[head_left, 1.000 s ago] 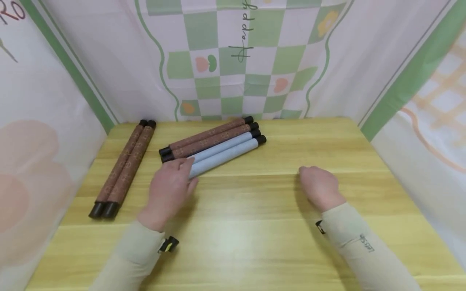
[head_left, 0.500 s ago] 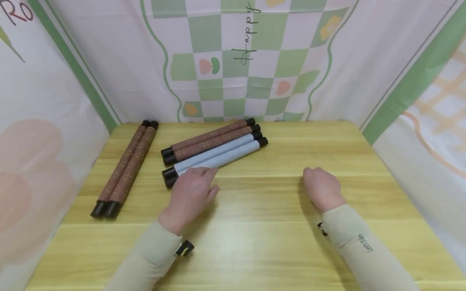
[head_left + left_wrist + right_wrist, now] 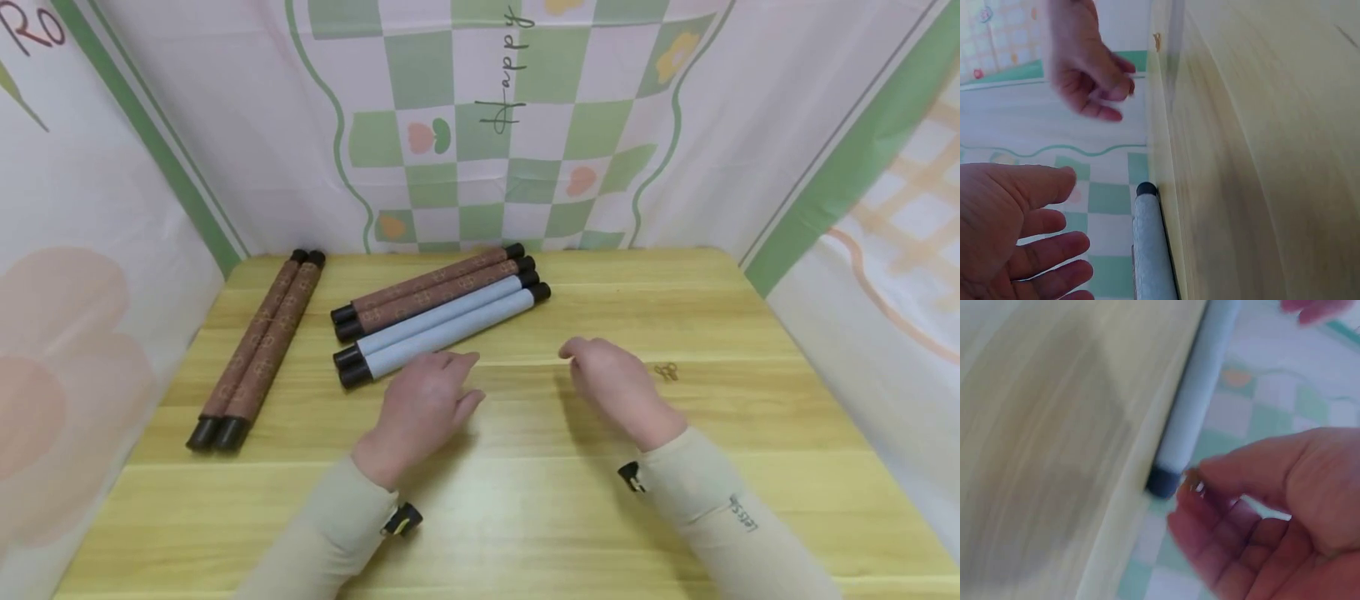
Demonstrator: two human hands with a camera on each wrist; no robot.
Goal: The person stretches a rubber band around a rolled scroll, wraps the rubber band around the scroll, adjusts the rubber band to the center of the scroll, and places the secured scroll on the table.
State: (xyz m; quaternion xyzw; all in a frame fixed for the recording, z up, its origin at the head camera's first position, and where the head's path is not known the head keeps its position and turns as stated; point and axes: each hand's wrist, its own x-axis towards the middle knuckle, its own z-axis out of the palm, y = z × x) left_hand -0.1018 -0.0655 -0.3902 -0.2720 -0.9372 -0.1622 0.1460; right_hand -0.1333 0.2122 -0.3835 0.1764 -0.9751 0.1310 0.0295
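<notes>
My right hand [image 3: 615, 387] pinches a small brown rubber band [image 3: 1192, 481] between thumb and fingertips, above the table. A few more rubber bands [image 3: 666, 372] lie on the wood just right of that hand. My left hand [image 3: 423, 408] is held over the table with loosely bent fingers and holds nothing. Just beyond it two light blue rolled scrolls [image 3: 450, 327] with black ends lie side by side. Against their far side rest two brown patterned scrolls [image 3: 435, 283], also black-ended. The near blue scroll [image 3: 1152, 244] shows in the left wrist view.
Another pair of brown scrolls [image 3: 262, 342] lies lengthwise near the table's left edge. The wooden table [image 3: 525, 517] meets a hanging cloth [image 3: 480, 183] with green checks at the back, and cloth screens both sides.
My left hand has drawn off the blue scrolls, moving right and nearer. My right hand has lifted and moved left, pinching a rubber band and uncovering others on the table.
</notes>
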